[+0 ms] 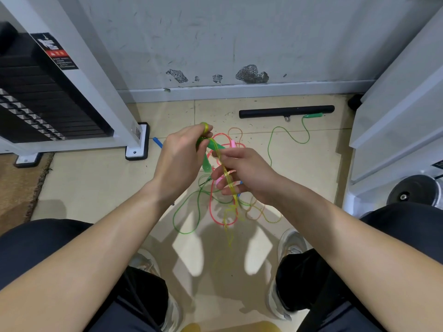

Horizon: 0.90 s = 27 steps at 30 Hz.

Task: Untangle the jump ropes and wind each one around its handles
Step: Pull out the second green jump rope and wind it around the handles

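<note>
While the left hand (182, 154) closes its grip round a yellow handle (204, 127) and what looks like a green handle (207, 161), the right hand (244, 174) holds the yellow rope (226, 174) in curled fingers just beside it. The rope's long axis runs from the left grip down and to the right through the right hand, then hangs loose toward the tangle (223, 207) of pink, green and orange ropes on the floor (96, 183) between the feet. The slack lies below the right hand, so that hand is the nearer one to feed it. Winding likely means carrying each turn up and leftward over the handles. A second green handle (312, 115) lies well apart, by a black bar (286, 111).
</note>
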### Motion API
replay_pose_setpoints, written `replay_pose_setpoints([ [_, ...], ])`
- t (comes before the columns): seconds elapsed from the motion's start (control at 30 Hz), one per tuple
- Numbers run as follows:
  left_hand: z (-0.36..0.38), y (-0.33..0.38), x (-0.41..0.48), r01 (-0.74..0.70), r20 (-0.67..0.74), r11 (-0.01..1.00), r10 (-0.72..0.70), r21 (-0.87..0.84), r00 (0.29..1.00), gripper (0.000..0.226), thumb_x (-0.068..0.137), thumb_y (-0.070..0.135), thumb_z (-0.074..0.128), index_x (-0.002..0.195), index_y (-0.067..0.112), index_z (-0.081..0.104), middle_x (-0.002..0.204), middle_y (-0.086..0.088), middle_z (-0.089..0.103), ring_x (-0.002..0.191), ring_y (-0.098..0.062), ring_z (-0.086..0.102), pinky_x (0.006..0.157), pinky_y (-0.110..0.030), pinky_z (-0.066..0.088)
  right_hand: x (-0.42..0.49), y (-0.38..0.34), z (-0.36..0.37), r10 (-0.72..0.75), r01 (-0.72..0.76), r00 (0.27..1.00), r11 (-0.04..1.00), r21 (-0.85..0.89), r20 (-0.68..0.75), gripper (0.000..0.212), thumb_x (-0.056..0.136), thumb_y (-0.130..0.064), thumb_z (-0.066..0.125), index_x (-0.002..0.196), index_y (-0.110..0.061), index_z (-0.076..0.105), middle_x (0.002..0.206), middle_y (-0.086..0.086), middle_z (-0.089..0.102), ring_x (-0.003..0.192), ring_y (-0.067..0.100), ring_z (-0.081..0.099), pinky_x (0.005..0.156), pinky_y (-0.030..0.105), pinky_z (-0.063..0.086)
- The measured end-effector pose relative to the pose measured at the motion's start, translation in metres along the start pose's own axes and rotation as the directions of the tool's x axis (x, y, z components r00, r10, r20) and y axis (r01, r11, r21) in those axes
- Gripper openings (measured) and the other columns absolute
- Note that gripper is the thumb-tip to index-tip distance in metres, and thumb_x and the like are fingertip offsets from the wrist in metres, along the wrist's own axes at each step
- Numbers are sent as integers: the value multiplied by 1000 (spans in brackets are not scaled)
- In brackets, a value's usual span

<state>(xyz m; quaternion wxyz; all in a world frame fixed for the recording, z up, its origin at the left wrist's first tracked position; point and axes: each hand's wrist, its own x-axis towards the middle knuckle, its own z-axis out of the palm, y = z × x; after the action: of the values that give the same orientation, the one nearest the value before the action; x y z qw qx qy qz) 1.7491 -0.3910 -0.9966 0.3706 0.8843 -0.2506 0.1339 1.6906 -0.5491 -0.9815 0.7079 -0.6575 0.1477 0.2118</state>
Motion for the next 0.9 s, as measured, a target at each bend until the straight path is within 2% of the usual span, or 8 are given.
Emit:
replay_pose_setpoints([
  [0.17, 5, 11, 0, 250, -36, 949, -261, -192, 965, 24, 93, 2, 62, 113, 13, 68, 101, 3, 72, 97, -10, 68, 87, -36, 58, 2, 9, 10, -251, 233, 966, 945, -229, -54, 36, 104, -18, 49, 137, -26, 60, 72, -2, 68, 57, 19, 62, 57, 35, 54],
  [0.27, 6, 18, 2, 534, 70, 688, -580, -492, 811, 20, 92, 5, 65, 104, 21, 67, 95, 7, 72, 91, -13, 70, 79, -34, 61, 4, 22, 14, -475, 356, 876, 755, -551, -84, 22, 102, -19, 48, 114, -25, 66, 70, -8, 65, 63, 17, 64, 69, 42, 58],
  [0.33, 6, 19, 2, 619, 172, 480, -687, -622, 706, 18, 93, 6, 67, 109, 13, 66, 94, 2, 72, 83, -15, 71, 72, -31, 62, 5, 29, 15, -569, 377, 822, 561, -737, -13, 21, 102, -20, 47, 117, -22, 62, 76, -3, 64, 71, 23, 63, 71, 44, 54],
  [0.47, 4, 15, 3, 670, 336, 207, -738, -713, 586, 24, 94, 7, 68, 116, 1, 62, 91, -3, 71, 82, -18, 69, 73, -31, 62, 11, 37, 16, -557, 307, 828, 356, -883, 63, 50, 101, -8, 45, 150, -15, 41, 104, 8, 56, 90, 30, 56, 72, 45, 50],
  [0.63, 4, 14, 5, 647, 353, 105, -767, -755, 536, 38, 86, 0, 73, 120, -2, 58, 83, 1, 74, 73, -13, 72, 64, -25, 59, 15, 49, 24, -637, 350, 758, 211, -913, 143, 63, 95, -4, 52, 155, -3, 31, 113, 15, 54, 95, 33, 53, 66, 41, 46],
  [0.77, 1, 10, 7, 626, 351, 70, -778, -777, 522, 39, 87, -6, 70, 124, -4, 57, 81, 0, 71, 70, -11, 71, 59, -24, 57, 13, 57, 29, -710, 454, 693, 294, -841, 126, 46, 99, -13, 49, 143, -3, 49, 99, 11, 58, 82, 32, 58, 65, 44, 51],
  [0.83, -2, 6, 9, 616, 351, 62, -775, -785, 526, 36, 87, -5, 70, 121, -2, 58, 78, 2, 69, 72, -12, 70, 70, -30, 60, 9, 57, 30, -674, 496, 738, 579, -648, -38, 25, 103, -20, 47, 119, -11, 64, 84, 1, 61, 73, 21, 58, 68, 40, 50],
  [0.9, -7, 3, 12, 609, 373, 51, -749, -791, 547, 34, 87, -5, 70, 119, -2, 59, 78, 2, 68, 75, -15, 71, 77, -34, 62, 7, 54, 29, -461, 373, 873, 841, -392, -160, 25, 106, -27, 44, 96, -16, 64, 71, 0, 65, 62, 16, 59, 66, 38, 51],
])
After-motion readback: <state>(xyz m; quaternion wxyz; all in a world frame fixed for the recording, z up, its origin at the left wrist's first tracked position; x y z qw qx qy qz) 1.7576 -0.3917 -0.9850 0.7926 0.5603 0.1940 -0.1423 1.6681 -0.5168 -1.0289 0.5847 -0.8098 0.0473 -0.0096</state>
